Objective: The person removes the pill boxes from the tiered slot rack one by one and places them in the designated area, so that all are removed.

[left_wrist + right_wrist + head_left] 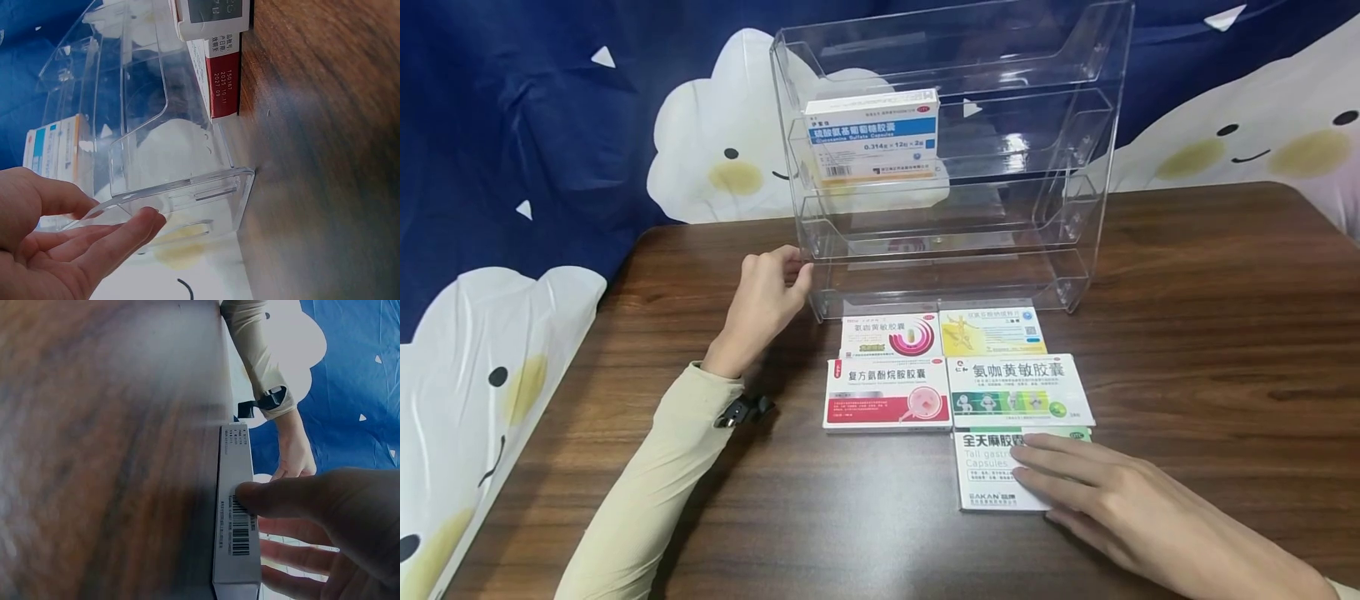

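At the lower left side of a clear acrylic rack (951, 221), my left hand (763, 296) pinches the edge of its side panel (187, 194) between thumb and fingers. My right hand (1123, 500) rests on a white and green capsule box (992, 487) lying flat on the table. Its fingers (1060, 467) lie fairly straight across the top, while the thumb (269, 497) touches the barcode side. Beyond this box lie a white and green box (1011, 383), a red and white box (887, 400), a pink and white box (880, 337) and a yellow and white box (1000, 337).
A blue and white capsule box (872, 146) stands on the left of an upper tier of the rack. The brown wooden table (820, 517) extends around the boxes. A dark blue cloth with white clouds (580, 133) hangs behind it.
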Available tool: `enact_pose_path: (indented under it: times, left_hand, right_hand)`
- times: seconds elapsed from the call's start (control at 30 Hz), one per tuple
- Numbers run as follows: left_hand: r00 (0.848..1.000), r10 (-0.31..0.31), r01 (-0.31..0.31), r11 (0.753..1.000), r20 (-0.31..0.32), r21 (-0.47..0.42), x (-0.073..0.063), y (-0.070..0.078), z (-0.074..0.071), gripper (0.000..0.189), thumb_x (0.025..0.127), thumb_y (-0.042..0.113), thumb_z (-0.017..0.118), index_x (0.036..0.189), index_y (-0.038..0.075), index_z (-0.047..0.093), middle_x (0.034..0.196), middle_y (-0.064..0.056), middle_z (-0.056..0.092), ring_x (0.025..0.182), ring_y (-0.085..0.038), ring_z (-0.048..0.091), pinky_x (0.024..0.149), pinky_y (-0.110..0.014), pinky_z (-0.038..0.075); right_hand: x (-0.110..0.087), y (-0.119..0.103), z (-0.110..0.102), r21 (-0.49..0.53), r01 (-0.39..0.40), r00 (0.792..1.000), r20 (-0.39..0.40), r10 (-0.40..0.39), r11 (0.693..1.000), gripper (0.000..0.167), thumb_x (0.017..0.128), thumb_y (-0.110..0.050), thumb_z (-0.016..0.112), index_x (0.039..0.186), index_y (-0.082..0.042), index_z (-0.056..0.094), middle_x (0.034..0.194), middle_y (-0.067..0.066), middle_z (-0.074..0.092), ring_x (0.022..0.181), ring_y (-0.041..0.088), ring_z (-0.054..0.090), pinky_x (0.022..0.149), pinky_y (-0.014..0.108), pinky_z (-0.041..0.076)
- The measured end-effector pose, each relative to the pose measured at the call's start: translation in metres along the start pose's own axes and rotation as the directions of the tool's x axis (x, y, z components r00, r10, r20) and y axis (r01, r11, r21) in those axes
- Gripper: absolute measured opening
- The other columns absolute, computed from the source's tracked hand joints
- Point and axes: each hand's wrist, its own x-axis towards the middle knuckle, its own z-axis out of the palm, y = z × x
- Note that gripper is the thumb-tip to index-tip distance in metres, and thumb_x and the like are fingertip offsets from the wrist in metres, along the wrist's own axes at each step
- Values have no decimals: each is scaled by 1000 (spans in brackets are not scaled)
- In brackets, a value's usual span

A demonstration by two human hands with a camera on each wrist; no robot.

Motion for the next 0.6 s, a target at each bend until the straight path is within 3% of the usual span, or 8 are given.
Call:
enact_pose_path:
  times: [0.17, 0.4, 0.6]
  left_hand:
    - [1000, -9, 9, 1000, 7, 1, 0, 0, 1, 24, 91, 5, 56, 102, -13, 66, 96, -25, 70, 92, -32, 69, 83, -40, 54]
    - [1000, -14, 14, 1000, 4, -5, -1, 3, 0, 24, 91, 6, 57, 103, -13, 66, 96, -25, 70, 91, -31, 70, 81, -40, 55]
    - [1000, -21, 21, 1000, 10, -2, 0, 2, 0, 24, 91, 6, 56, 103, -13, 66, 97, -25, 70, 92, -31, 69, 82, -40, 55]
  right_hand:
    - [0, -1, 1, -3, 19, 999, -38, -19, 1000, 48, 104, -37, 30, 121, -14, 68, 127, 4, 64, 115, 22, 60, 112, 14, 15]
    - [0, 0, -1, -1, 20, 999, -31, -20, 1000, 47, 103, -37, 31, 121, -13, 68, 127, 3, 63, 115, 21, 59, 112, 13, 16]
    - [8, 1, -9, 7, 23, 1000, 11, -23, 1000, 38, 97, -39, 54, 123, -15, 66, 127, 2, 63, 115, 21, 59, 111, 13, 18]
